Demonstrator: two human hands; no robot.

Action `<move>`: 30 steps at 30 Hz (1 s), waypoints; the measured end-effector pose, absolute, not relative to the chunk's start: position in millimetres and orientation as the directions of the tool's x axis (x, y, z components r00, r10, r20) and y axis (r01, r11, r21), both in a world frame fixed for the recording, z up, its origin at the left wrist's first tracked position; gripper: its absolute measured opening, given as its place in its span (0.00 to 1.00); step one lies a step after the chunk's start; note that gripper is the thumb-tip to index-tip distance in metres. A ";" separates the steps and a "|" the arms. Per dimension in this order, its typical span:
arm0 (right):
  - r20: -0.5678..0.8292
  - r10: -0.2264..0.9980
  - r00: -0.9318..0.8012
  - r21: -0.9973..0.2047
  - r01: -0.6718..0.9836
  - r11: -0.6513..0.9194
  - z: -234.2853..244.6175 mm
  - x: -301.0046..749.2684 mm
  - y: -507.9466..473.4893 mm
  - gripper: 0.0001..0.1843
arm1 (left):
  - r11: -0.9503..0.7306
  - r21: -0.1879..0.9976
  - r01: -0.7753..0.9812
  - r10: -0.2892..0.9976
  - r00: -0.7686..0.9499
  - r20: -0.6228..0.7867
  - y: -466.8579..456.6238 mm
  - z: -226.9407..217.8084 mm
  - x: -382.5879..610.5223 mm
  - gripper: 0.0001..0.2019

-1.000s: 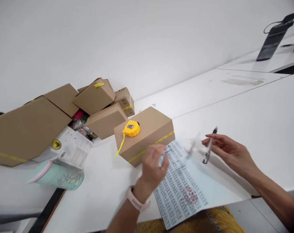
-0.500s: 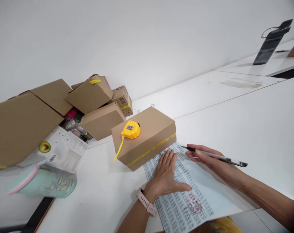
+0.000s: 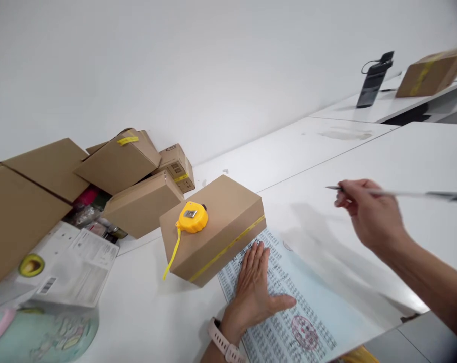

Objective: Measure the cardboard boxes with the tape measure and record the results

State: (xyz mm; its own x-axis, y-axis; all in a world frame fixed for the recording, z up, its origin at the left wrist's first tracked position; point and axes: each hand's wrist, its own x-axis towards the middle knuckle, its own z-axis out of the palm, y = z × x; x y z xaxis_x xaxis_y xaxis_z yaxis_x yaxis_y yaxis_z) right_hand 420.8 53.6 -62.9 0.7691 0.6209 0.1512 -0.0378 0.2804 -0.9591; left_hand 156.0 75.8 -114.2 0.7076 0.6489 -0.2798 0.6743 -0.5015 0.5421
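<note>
My left hand [image 3: 256, 290] lies flat, fingers spread, on a printed light-blue sheet [image 3: 315, 287] with a red round stamp near its lower edge. A pink watch band circles that wrist. Up off the table to the right, my right hand [image 3: 375, 214] pinches a pen [image 3: 409, 193] whose tip points left; its rear end is blurred by motion. Just beyond my left fingertips sits a closed cardboard box [image 3: 216, 222] with yellow tape along its side, touching or overlapping the sheet's top edge. On this box rests a yellow tape measure [image 3: 192, 218], its yellow strap hanging over the edge.
Several cardboard boxes [image 3: 118, 161] are piled at the left by the wall, with small packaged items among them. A printed white package [image 3: 77, 262] and a mint-green tumbler [image 3: 50, 333] lie nearer. A dark bottle [image 3: 374, 83] and a taped box [image 3: 428, 75] stand far right.
My right hand has lifted away from the sheet with the pen, moving right and up. My left hand stays flat on the paper. The view has shifted to the right.
</note>
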 end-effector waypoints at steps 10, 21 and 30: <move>-0.007 0.999 -0.034 -0.981 0.194 -0.001 -121.7 356.1 43.2 0.18 | -0.466 0.606 0.644 0.740 0.659 -0.132 69.7 -112.0 157.1 0.30; 0.044 0.999 0.030 -0.949 0.314 0.033 -141.2 358.3 47.8 0.19 | -0.607 0.544 0.579 0.677 0.735 -0.027 71.7 -117.7 150.6 0.27; 0.048 0.999 0.010 -0.931 0.363 0.041 -141.3 357.3 48.6 0.19 | -0.617 0.544 0.568 0.678 0.735 0.001 70.9 -120.6 149.5 0.27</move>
State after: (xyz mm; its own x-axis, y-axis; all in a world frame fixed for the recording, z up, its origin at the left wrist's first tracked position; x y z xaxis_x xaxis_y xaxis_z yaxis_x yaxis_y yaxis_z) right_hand 357.3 48.6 -141.3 0.0097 0.9988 0.0477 0.3629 0.0410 -0.9309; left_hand 149.5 70.9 -120.6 0.7353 0.6778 0.0010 0.5685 -0.6175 0.5436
